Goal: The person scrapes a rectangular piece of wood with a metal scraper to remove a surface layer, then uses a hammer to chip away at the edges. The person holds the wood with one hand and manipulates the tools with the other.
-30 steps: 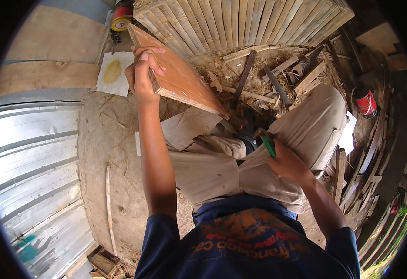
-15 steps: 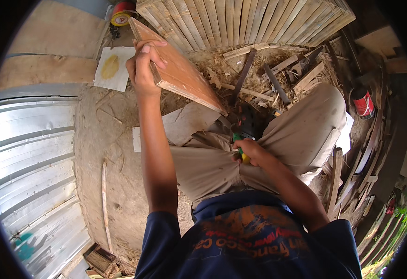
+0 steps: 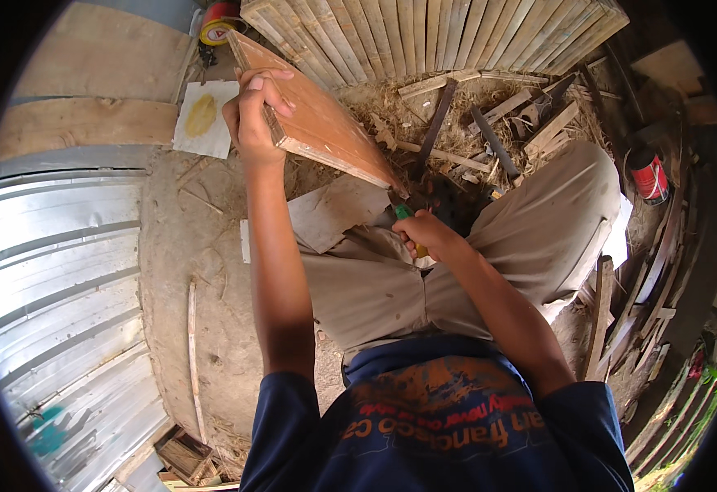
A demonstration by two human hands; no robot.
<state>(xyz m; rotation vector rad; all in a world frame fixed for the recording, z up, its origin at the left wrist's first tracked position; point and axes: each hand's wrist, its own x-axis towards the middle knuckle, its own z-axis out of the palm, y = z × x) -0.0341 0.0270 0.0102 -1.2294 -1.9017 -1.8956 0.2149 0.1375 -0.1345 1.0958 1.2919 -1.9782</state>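
My left hand (image 3: 253, 111) grips the near edge of a reddish-brown wooden board (image 3: 317, 123), holding it tilted, its lower corner pointing down toward my lap. My right hand (image 3: 430, 236) is closed around a small tool with a green and yellow handle (image 3: 404, 215), right under that lower corner of the board. I am sitting, with my legs in beige trousers (image 3: 530, 238) spread over the dirt ground.
A slatted bamboo panel (image 3: 432, 33) lies ahead, with wood scraps and shavings (image 3: 473, 131) before it. A flat board piece (image 3: 334, 209) lies by my left knee. Corrugated metal sheet (image 3: 55, 271) is on the left, a red can (image 3: 648, 174) on the right, a white cloth (image 3: 202, 119) and a red-yellow tin (image 3: 219, 20) ahead.
My right hand has moved from my right thigh up and left to the board's lower corner with the green tool. The left hand has kept hold of the board and tilted it slightly.
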